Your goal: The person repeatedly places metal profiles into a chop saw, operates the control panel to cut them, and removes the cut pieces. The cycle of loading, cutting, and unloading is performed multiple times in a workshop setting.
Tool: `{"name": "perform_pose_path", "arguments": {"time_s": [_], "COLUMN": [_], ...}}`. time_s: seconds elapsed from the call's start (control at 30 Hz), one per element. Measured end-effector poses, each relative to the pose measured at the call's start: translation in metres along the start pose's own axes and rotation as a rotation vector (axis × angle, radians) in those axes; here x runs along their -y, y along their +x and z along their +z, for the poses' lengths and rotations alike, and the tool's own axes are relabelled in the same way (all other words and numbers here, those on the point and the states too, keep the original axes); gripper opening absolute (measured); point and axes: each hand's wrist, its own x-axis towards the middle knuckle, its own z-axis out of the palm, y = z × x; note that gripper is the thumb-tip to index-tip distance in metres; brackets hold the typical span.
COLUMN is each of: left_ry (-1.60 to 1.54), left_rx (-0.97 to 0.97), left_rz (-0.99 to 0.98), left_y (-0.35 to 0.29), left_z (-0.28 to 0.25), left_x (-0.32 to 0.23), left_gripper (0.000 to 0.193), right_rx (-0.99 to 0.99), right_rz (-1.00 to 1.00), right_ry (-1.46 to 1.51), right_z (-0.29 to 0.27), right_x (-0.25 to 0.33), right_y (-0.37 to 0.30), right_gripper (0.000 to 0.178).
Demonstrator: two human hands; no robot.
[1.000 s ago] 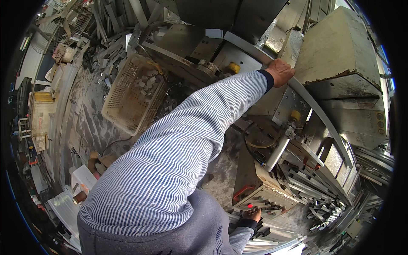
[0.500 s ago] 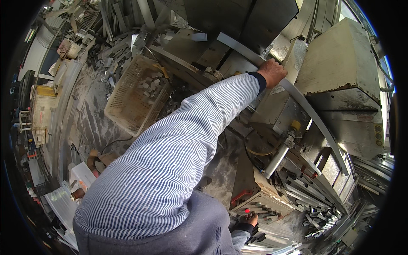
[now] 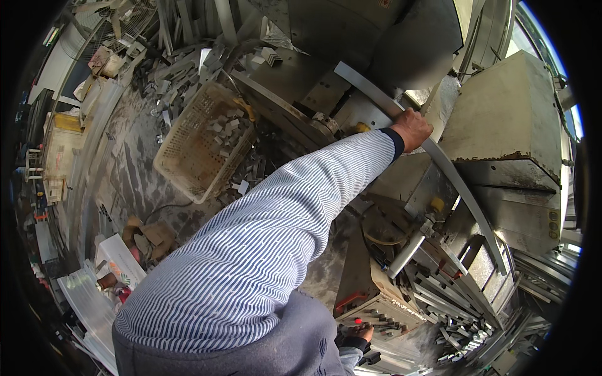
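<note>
My left hand [image 3: 412,130], at the end of a striped sleeve, is closed over a long grey metal bar [image 3: 461,182]. The bar runs across the machine from upper middle to lower right, bent in the fisheye view. Beyond its far end is a dark machine cover [image 3: 417,47], partly blurred. My right hand [image 3: 362,333] is low in the picture at the edge of a control box [image 3: 384,313], close to a red button [image 3: 358,321]. Its fingers are too small and partly hidden to read. A small pale block of cut pieces [image 3: 271,57] sits on the machine table.
A plastic crate [image 3: 188,150] holding short metal offcuts stands left of the machine. More offcuts [image 3: 179,81] are heaped behind it. A large pale machine housing [image 3: 501,119] rises at right. Long metal profiles [image 3: 545,269] lie at lower right, and a white carton [image 3: 119,258] at lower left.
The view has shifted slightly, so the machine, bar and left hand appear lower and further right. The dark cover looks blurred and rounded now. The pale block sits further left.
</note>
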Motion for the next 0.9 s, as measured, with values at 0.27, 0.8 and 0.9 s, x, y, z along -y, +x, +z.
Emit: {"name": "perform_pose_path", "arguments": {"time_s": [0.27,0.8,0.9], "left_ry": [-0.021,-0.078,-0.080], "left_rx": [-0.045,0.087,0.084], "left_rz": [0.016,-0.001,0.021], "left_y": [-0.002,-0.001,-0.001], "left_z": [-0.003,-0.016,-0.016], "left_x": [0.000,-0.009,-0.005], "left_gripper": [0.014,0.016,0.015], "right_rx": [-0.022,0.000,-0.014], "right_rz": [-0.004,0.014,0.051], "right_ry": [-0.095,-0.051,-0.045], "right_z": [0.012,0.002,-0.003], "right_x": [0.004,0.003,0.002], "right_y": [-0.017,-0.009,0.004], "right_gripper": [0.018,0.018,0.022]}}
